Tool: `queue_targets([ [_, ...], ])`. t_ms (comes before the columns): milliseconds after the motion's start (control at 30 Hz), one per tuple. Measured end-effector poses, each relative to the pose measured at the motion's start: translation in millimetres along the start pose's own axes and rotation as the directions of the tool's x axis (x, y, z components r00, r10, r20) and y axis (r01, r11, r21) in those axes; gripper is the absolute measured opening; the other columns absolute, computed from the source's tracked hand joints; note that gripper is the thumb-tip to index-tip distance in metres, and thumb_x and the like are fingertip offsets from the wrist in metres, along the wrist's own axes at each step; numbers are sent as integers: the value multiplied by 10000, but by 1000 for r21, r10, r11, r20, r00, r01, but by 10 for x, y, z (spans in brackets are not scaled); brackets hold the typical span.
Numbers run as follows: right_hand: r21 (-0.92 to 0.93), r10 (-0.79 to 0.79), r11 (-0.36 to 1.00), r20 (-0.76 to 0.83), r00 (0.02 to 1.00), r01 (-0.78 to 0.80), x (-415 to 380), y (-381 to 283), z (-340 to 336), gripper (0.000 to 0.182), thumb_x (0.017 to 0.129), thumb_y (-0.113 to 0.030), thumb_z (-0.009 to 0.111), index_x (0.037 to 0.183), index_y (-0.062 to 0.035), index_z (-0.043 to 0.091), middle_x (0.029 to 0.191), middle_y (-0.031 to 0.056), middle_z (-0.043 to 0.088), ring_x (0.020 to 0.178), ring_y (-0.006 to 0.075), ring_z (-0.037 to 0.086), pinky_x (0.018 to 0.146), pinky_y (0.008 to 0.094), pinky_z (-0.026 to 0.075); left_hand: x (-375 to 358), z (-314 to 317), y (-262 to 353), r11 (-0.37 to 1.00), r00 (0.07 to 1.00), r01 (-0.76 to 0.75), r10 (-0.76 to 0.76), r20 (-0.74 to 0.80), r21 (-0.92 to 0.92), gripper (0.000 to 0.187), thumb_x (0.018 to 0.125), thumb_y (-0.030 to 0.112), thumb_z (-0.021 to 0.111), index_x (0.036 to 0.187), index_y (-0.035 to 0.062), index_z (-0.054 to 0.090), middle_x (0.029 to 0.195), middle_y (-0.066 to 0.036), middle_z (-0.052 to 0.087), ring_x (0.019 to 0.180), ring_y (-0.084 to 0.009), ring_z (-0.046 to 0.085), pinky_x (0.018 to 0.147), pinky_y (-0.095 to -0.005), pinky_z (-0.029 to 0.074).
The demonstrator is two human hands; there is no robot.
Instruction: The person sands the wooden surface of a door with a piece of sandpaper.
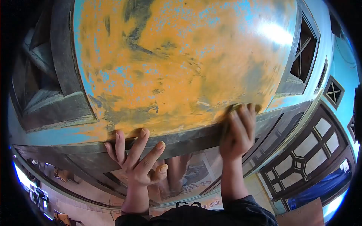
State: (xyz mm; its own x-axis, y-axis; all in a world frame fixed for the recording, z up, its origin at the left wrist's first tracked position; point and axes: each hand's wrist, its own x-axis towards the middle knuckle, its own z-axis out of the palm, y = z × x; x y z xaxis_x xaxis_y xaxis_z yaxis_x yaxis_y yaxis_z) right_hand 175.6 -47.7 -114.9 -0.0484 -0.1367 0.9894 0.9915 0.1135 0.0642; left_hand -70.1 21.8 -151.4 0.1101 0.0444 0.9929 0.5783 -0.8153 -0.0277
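Note:
A wall panel (pixel 181 71) fills the upper view, patchy orange and grey over bits of blue. My left hand (pixel 139 162) is open, its fingers spread against the dark wooden beam (pixel 181 143) along the panel's lower edge, fingertips near the orange surface. My right hand (pixel 239 132) is closed round a flat dark pad (pixel 257 108) and presses it to the lower right of the panel. Most of the pad is hidden behind my fingers, and the hand is slightly blurred.
Dark wooden vent frames stand at the left (pixel 68 101) and right (pixel 303 49) of the panel. Glossy panes with lettering (pixel 192 184) lie below the beam. Lower right are a panelled door (pixel 301 165) and blue sheeting (pixel 320 192). Chairs (pixel 64 175) show far below left.

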Motion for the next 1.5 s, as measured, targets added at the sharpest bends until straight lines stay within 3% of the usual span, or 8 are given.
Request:
queue_targets([
  [200, 140, -261, 963, 246, 933, 232, -61, -240, -56, 199, 903, -111, 648, 1058, -126, 771, 1207, 125, 696, 1242, 329, 610, 1110, 464, 434, -2, -4, 29, 1000, 1000, 26, -26, 1, -5, 451, 1001, 583, 422, 1127, 319, 764, 1290, -44, 700, 1463, -394, 365, 1252, -538, 42],
  [667, -50, 103, 994, 33, 994, -101, 40, -41, -97, 234, 905, -18, 602, 1088, -41, 746, 1205, 200, 680, 1235, 417, 604, 1095, 543, 432, -17, 5, -16, 999, 999, -39, 39, 7, 29, 462, 1012, 529, 414, 1107, 234, 757, 1331, -116, 667, 1462, -466, 338, 1236, -581, 59],
  [767, 126, -182, 981, 309, 933, 149, -98, -287, -143, 259, 913, -53, 596, 1112, -95, 757, 1234, 153, 681, 1270, 372, 582, 1121, 504, 415, -11, 20, -13, 999, 1000, -27, 27, -11, 29, 437, 1002, 520, 436, 1083, 249, 769, 1323, -98, 676, 1462, -459, 341, 1243, -564, 48],
  [900, -29, 138, 990, -27, 990, -139, -47, 194, -133, 251, 909, -65, 603, 1098, -112, 762, 1263, 133, 678, 1278, 303, 592, 1121, 483, 420, -17, 10, -36, 998, 999, -50, 51, -2, 40, 449, 1002, 512, 438, 1087, 215, 764, 1332, -120, 667, 1463, -467, 336, 1241, -570, 53],
  [1033, 57, -130, 991, 220, 967, 120, -150, -117, -166, 287, 899, -24, 573, 1102, -108, 757, 1219, 122, 687, 1248, 331, 607, 1102, 490, 439, 16, 32, -20, 997, 999, -51, 52, -14, 55, 437, 1000, 500, 449, 1082, 201, 757, 1356, -134, 649, 1468, -464, 327, 1240, -573, 53],
  [1200, -58, 146, 987, -39, 989, -148, -103, 350, -214, 328, 851, -10, 612, 1154, -52, 733, 1253, 181, 659, 1242, 445, 580, 1069, 536, 450, 30, 19, -15, 997, 998, -59, 60, -8, 48, 394, 991, 471, 496, 1091, 184, 747, 1372, -143, 636, 1482, -460, 299, 1238, -582, 50],
  [1400, 57, -138, 990, 167, 976, 130, -111, 197, -248, 384, 837, 7, 596, 1165, -130, 741, 1275, 120, 667, 1285, 314, 583, 1110, 507, 425, 101, 91, 113, 986, 1000, -27, 27, 2, 167, 371, 963, 427, 560, 1142, 153, 736, 1438, -149, 584, 1496, -511, 219, 1195, -636, -113],
  [1500, -45, 203, 978, -67, 977, -206, -12, 537, -298, 391, 838, 13, 581, 1159, -141, 743, 1272, 90, 673, 1282, 314, 586, 1127, 504, 417, 149, 122, 140, 971, 997, -68, 55, 61, 228, 423, 939, 441, 592, 1217, 148, 718, 1514, -162, 504, 1507, -529, 152, 1150, -666, -176],
])
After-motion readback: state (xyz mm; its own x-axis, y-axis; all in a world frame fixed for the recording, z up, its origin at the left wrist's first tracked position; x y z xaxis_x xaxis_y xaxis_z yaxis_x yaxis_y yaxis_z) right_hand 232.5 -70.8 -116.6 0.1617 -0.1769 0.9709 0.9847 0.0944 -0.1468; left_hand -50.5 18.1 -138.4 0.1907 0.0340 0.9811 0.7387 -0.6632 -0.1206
